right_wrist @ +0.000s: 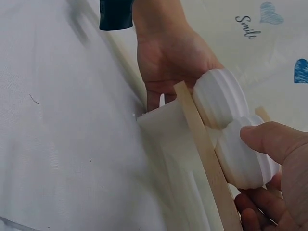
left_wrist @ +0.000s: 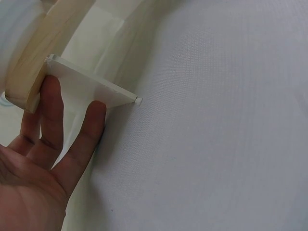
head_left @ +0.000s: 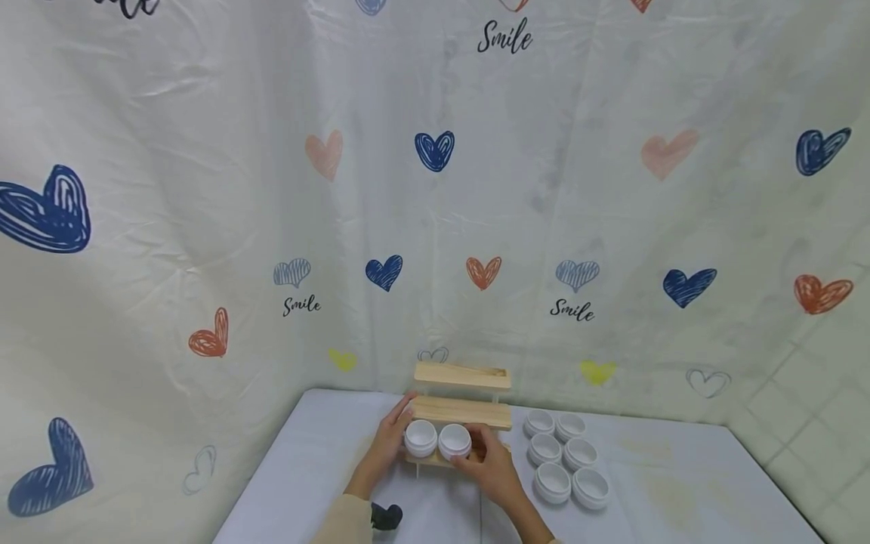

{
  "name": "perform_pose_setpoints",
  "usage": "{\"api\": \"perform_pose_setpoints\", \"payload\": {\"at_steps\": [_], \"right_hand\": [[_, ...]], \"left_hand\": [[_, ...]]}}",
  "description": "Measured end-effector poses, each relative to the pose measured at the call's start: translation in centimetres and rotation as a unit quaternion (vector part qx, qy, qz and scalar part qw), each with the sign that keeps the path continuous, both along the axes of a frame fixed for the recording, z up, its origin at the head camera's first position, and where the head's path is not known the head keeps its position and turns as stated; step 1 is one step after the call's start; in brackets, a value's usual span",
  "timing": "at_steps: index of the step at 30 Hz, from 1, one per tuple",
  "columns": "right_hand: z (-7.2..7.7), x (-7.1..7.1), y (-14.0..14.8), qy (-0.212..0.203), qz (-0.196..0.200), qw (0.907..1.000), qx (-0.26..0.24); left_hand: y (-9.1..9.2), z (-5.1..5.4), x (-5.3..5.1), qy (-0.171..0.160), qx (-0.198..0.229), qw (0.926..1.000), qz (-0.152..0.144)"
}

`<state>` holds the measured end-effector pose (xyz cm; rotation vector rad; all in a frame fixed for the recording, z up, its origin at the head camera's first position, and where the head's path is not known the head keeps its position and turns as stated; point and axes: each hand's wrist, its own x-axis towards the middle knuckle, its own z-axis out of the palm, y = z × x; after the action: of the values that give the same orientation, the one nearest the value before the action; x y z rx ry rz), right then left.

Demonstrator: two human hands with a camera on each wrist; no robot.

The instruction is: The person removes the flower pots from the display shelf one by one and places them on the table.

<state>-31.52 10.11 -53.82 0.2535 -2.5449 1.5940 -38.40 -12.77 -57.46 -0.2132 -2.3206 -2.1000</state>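
Observation:
A three-tier wooden rack (head_left: pixel 462 412) with whitish side supports stands on the table. Two small white bowls with ridged sides sit side by side on its lowest shelf: a left bowl (head_left: pixel 421 438) and a right bowl (head_left: pixel 455 440). My right hand (head_left: pixel 495 467) holds the right bowl, its thumb (right_wrist: pixel 269 139) on the bowl's side and its other fingers curled low behind it. My left hand (head_left: pixel 384 441) is at the rack's left end. In the left wrist view, its extended fingers (left_wrist: pixel 52 110) rest against the side support (left_wrist: pixel 89 82) and the shelf end (left_wrist: pixel 29 77).
Several more white bowls (head_left: pixel 581 453) stand in two columns right of the rack. A dark heart-shaped patch (head_left: pixel 387 517) shows near the left sleeve. Behind the white-covered table (head_left: pixel 652 483) hangs a curtain (head_left: pixel 516 211) printed with hearts.

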Motion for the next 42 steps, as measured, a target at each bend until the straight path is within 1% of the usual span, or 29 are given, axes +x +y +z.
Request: {"api": "perform_pose_setpoints", "payload": {"at_steps": [3,8,12,19,24,33,39,42], "right_hand": [[-0.04,0.00,0.00,-0.001,-0.002,1.0000,0.000],[-0.31,-0.01,-0.18,0.019,-0.006,0.9998,-0.003],[-0.44,0.01,-0.35,0.035,-0.019,0.9992,0.008],[-0.48,-0.02,-0.46,0.027,-0.031,0.9989,0.024],[-0.64,-0.05,-0.45,0.032,-0.028,0.9987,0.027],[-0.88,-0.04,-0.16,0.038,-0.023,0.9989,0.019],[-0.82,0.17,-0.26,0.043,-0.026,0.9986,0.018],[-0.86,0.34,-0.34,0.048,-0.024,0.9985,0.010]], "left_hand": [[-0.01,0.06,0.00,-0.005,-0.005,1.0000,0.001],[-0.06,-0.02,-0.09,-0.004,-0.007,1.0000,0.002],[-0.03,-0.24,-0.27,-0.001,-0.006,1.0000,0.001],[0.01,-0.53,-0.46,-0.003,-0.007,1.0000,0.002],[-0.09,-0.22,-0.21,-0.001,-0.006,1.0000,0.000],[-0.01,-0.13,-0.17,-0.001,0.001,1.0000,-0.003],[-0.04,-0.28,-0.31,0.000,-0.012,0.9999,0.001],[-0.14,-0.34,-0.29,0.000,-0.011,0.9999,0.000]]}}
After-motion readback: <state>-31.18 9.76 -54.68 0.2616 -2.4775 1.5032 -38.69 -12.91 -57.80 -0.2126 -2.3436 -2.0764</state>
